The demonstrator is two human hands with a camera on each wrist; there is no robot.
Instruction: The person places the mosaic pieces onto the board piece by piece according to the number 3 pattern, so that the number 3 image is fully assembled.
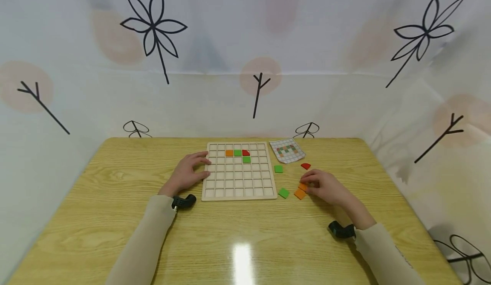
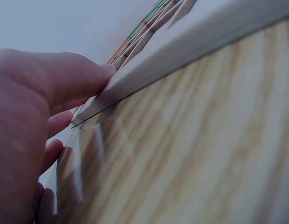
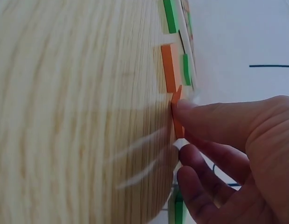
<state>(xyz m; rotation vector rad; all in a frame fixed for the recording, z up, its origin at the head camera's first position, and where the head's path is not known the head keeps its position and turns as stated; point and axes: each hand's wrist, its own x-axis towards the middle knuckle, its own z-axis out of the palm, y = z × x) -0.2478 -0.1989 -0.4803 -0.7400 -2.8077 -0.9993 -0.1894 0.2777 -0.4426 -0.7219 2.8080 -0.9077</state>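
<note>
A pale wooden grid board (image 1: 239, 193) lies flat on the table. In its upper cells sit an orange square tile (image 1: 229, 153), green square tiles (image 1: 246, 159) and a red quarter-round tile (image 1: 246, 152). My left hand (image 1: 189, 172) rests at the board's left edge, fingers spread and relaxed, the thumb touching its side in the left wrist view. To the right of the board, my right hand (image 1: 325, 186) pinches an orange tile (image 3: 178, 116) between thumb and forefinger, slightly tilted. Another orange tile (image 1: 300, 194) lies just in front of it.
Loose green tiles (image 1: 284, 193) lie along the board's right side, and a loose red quarter-round tile (image 1: 305, 166) is beyond my right hand. A paper card (image 1: 287, 150) printed with a coloured grid pattern lies behind them. Patterned white cloth (image 1: 215, 101) hangs behind the table.
</note>
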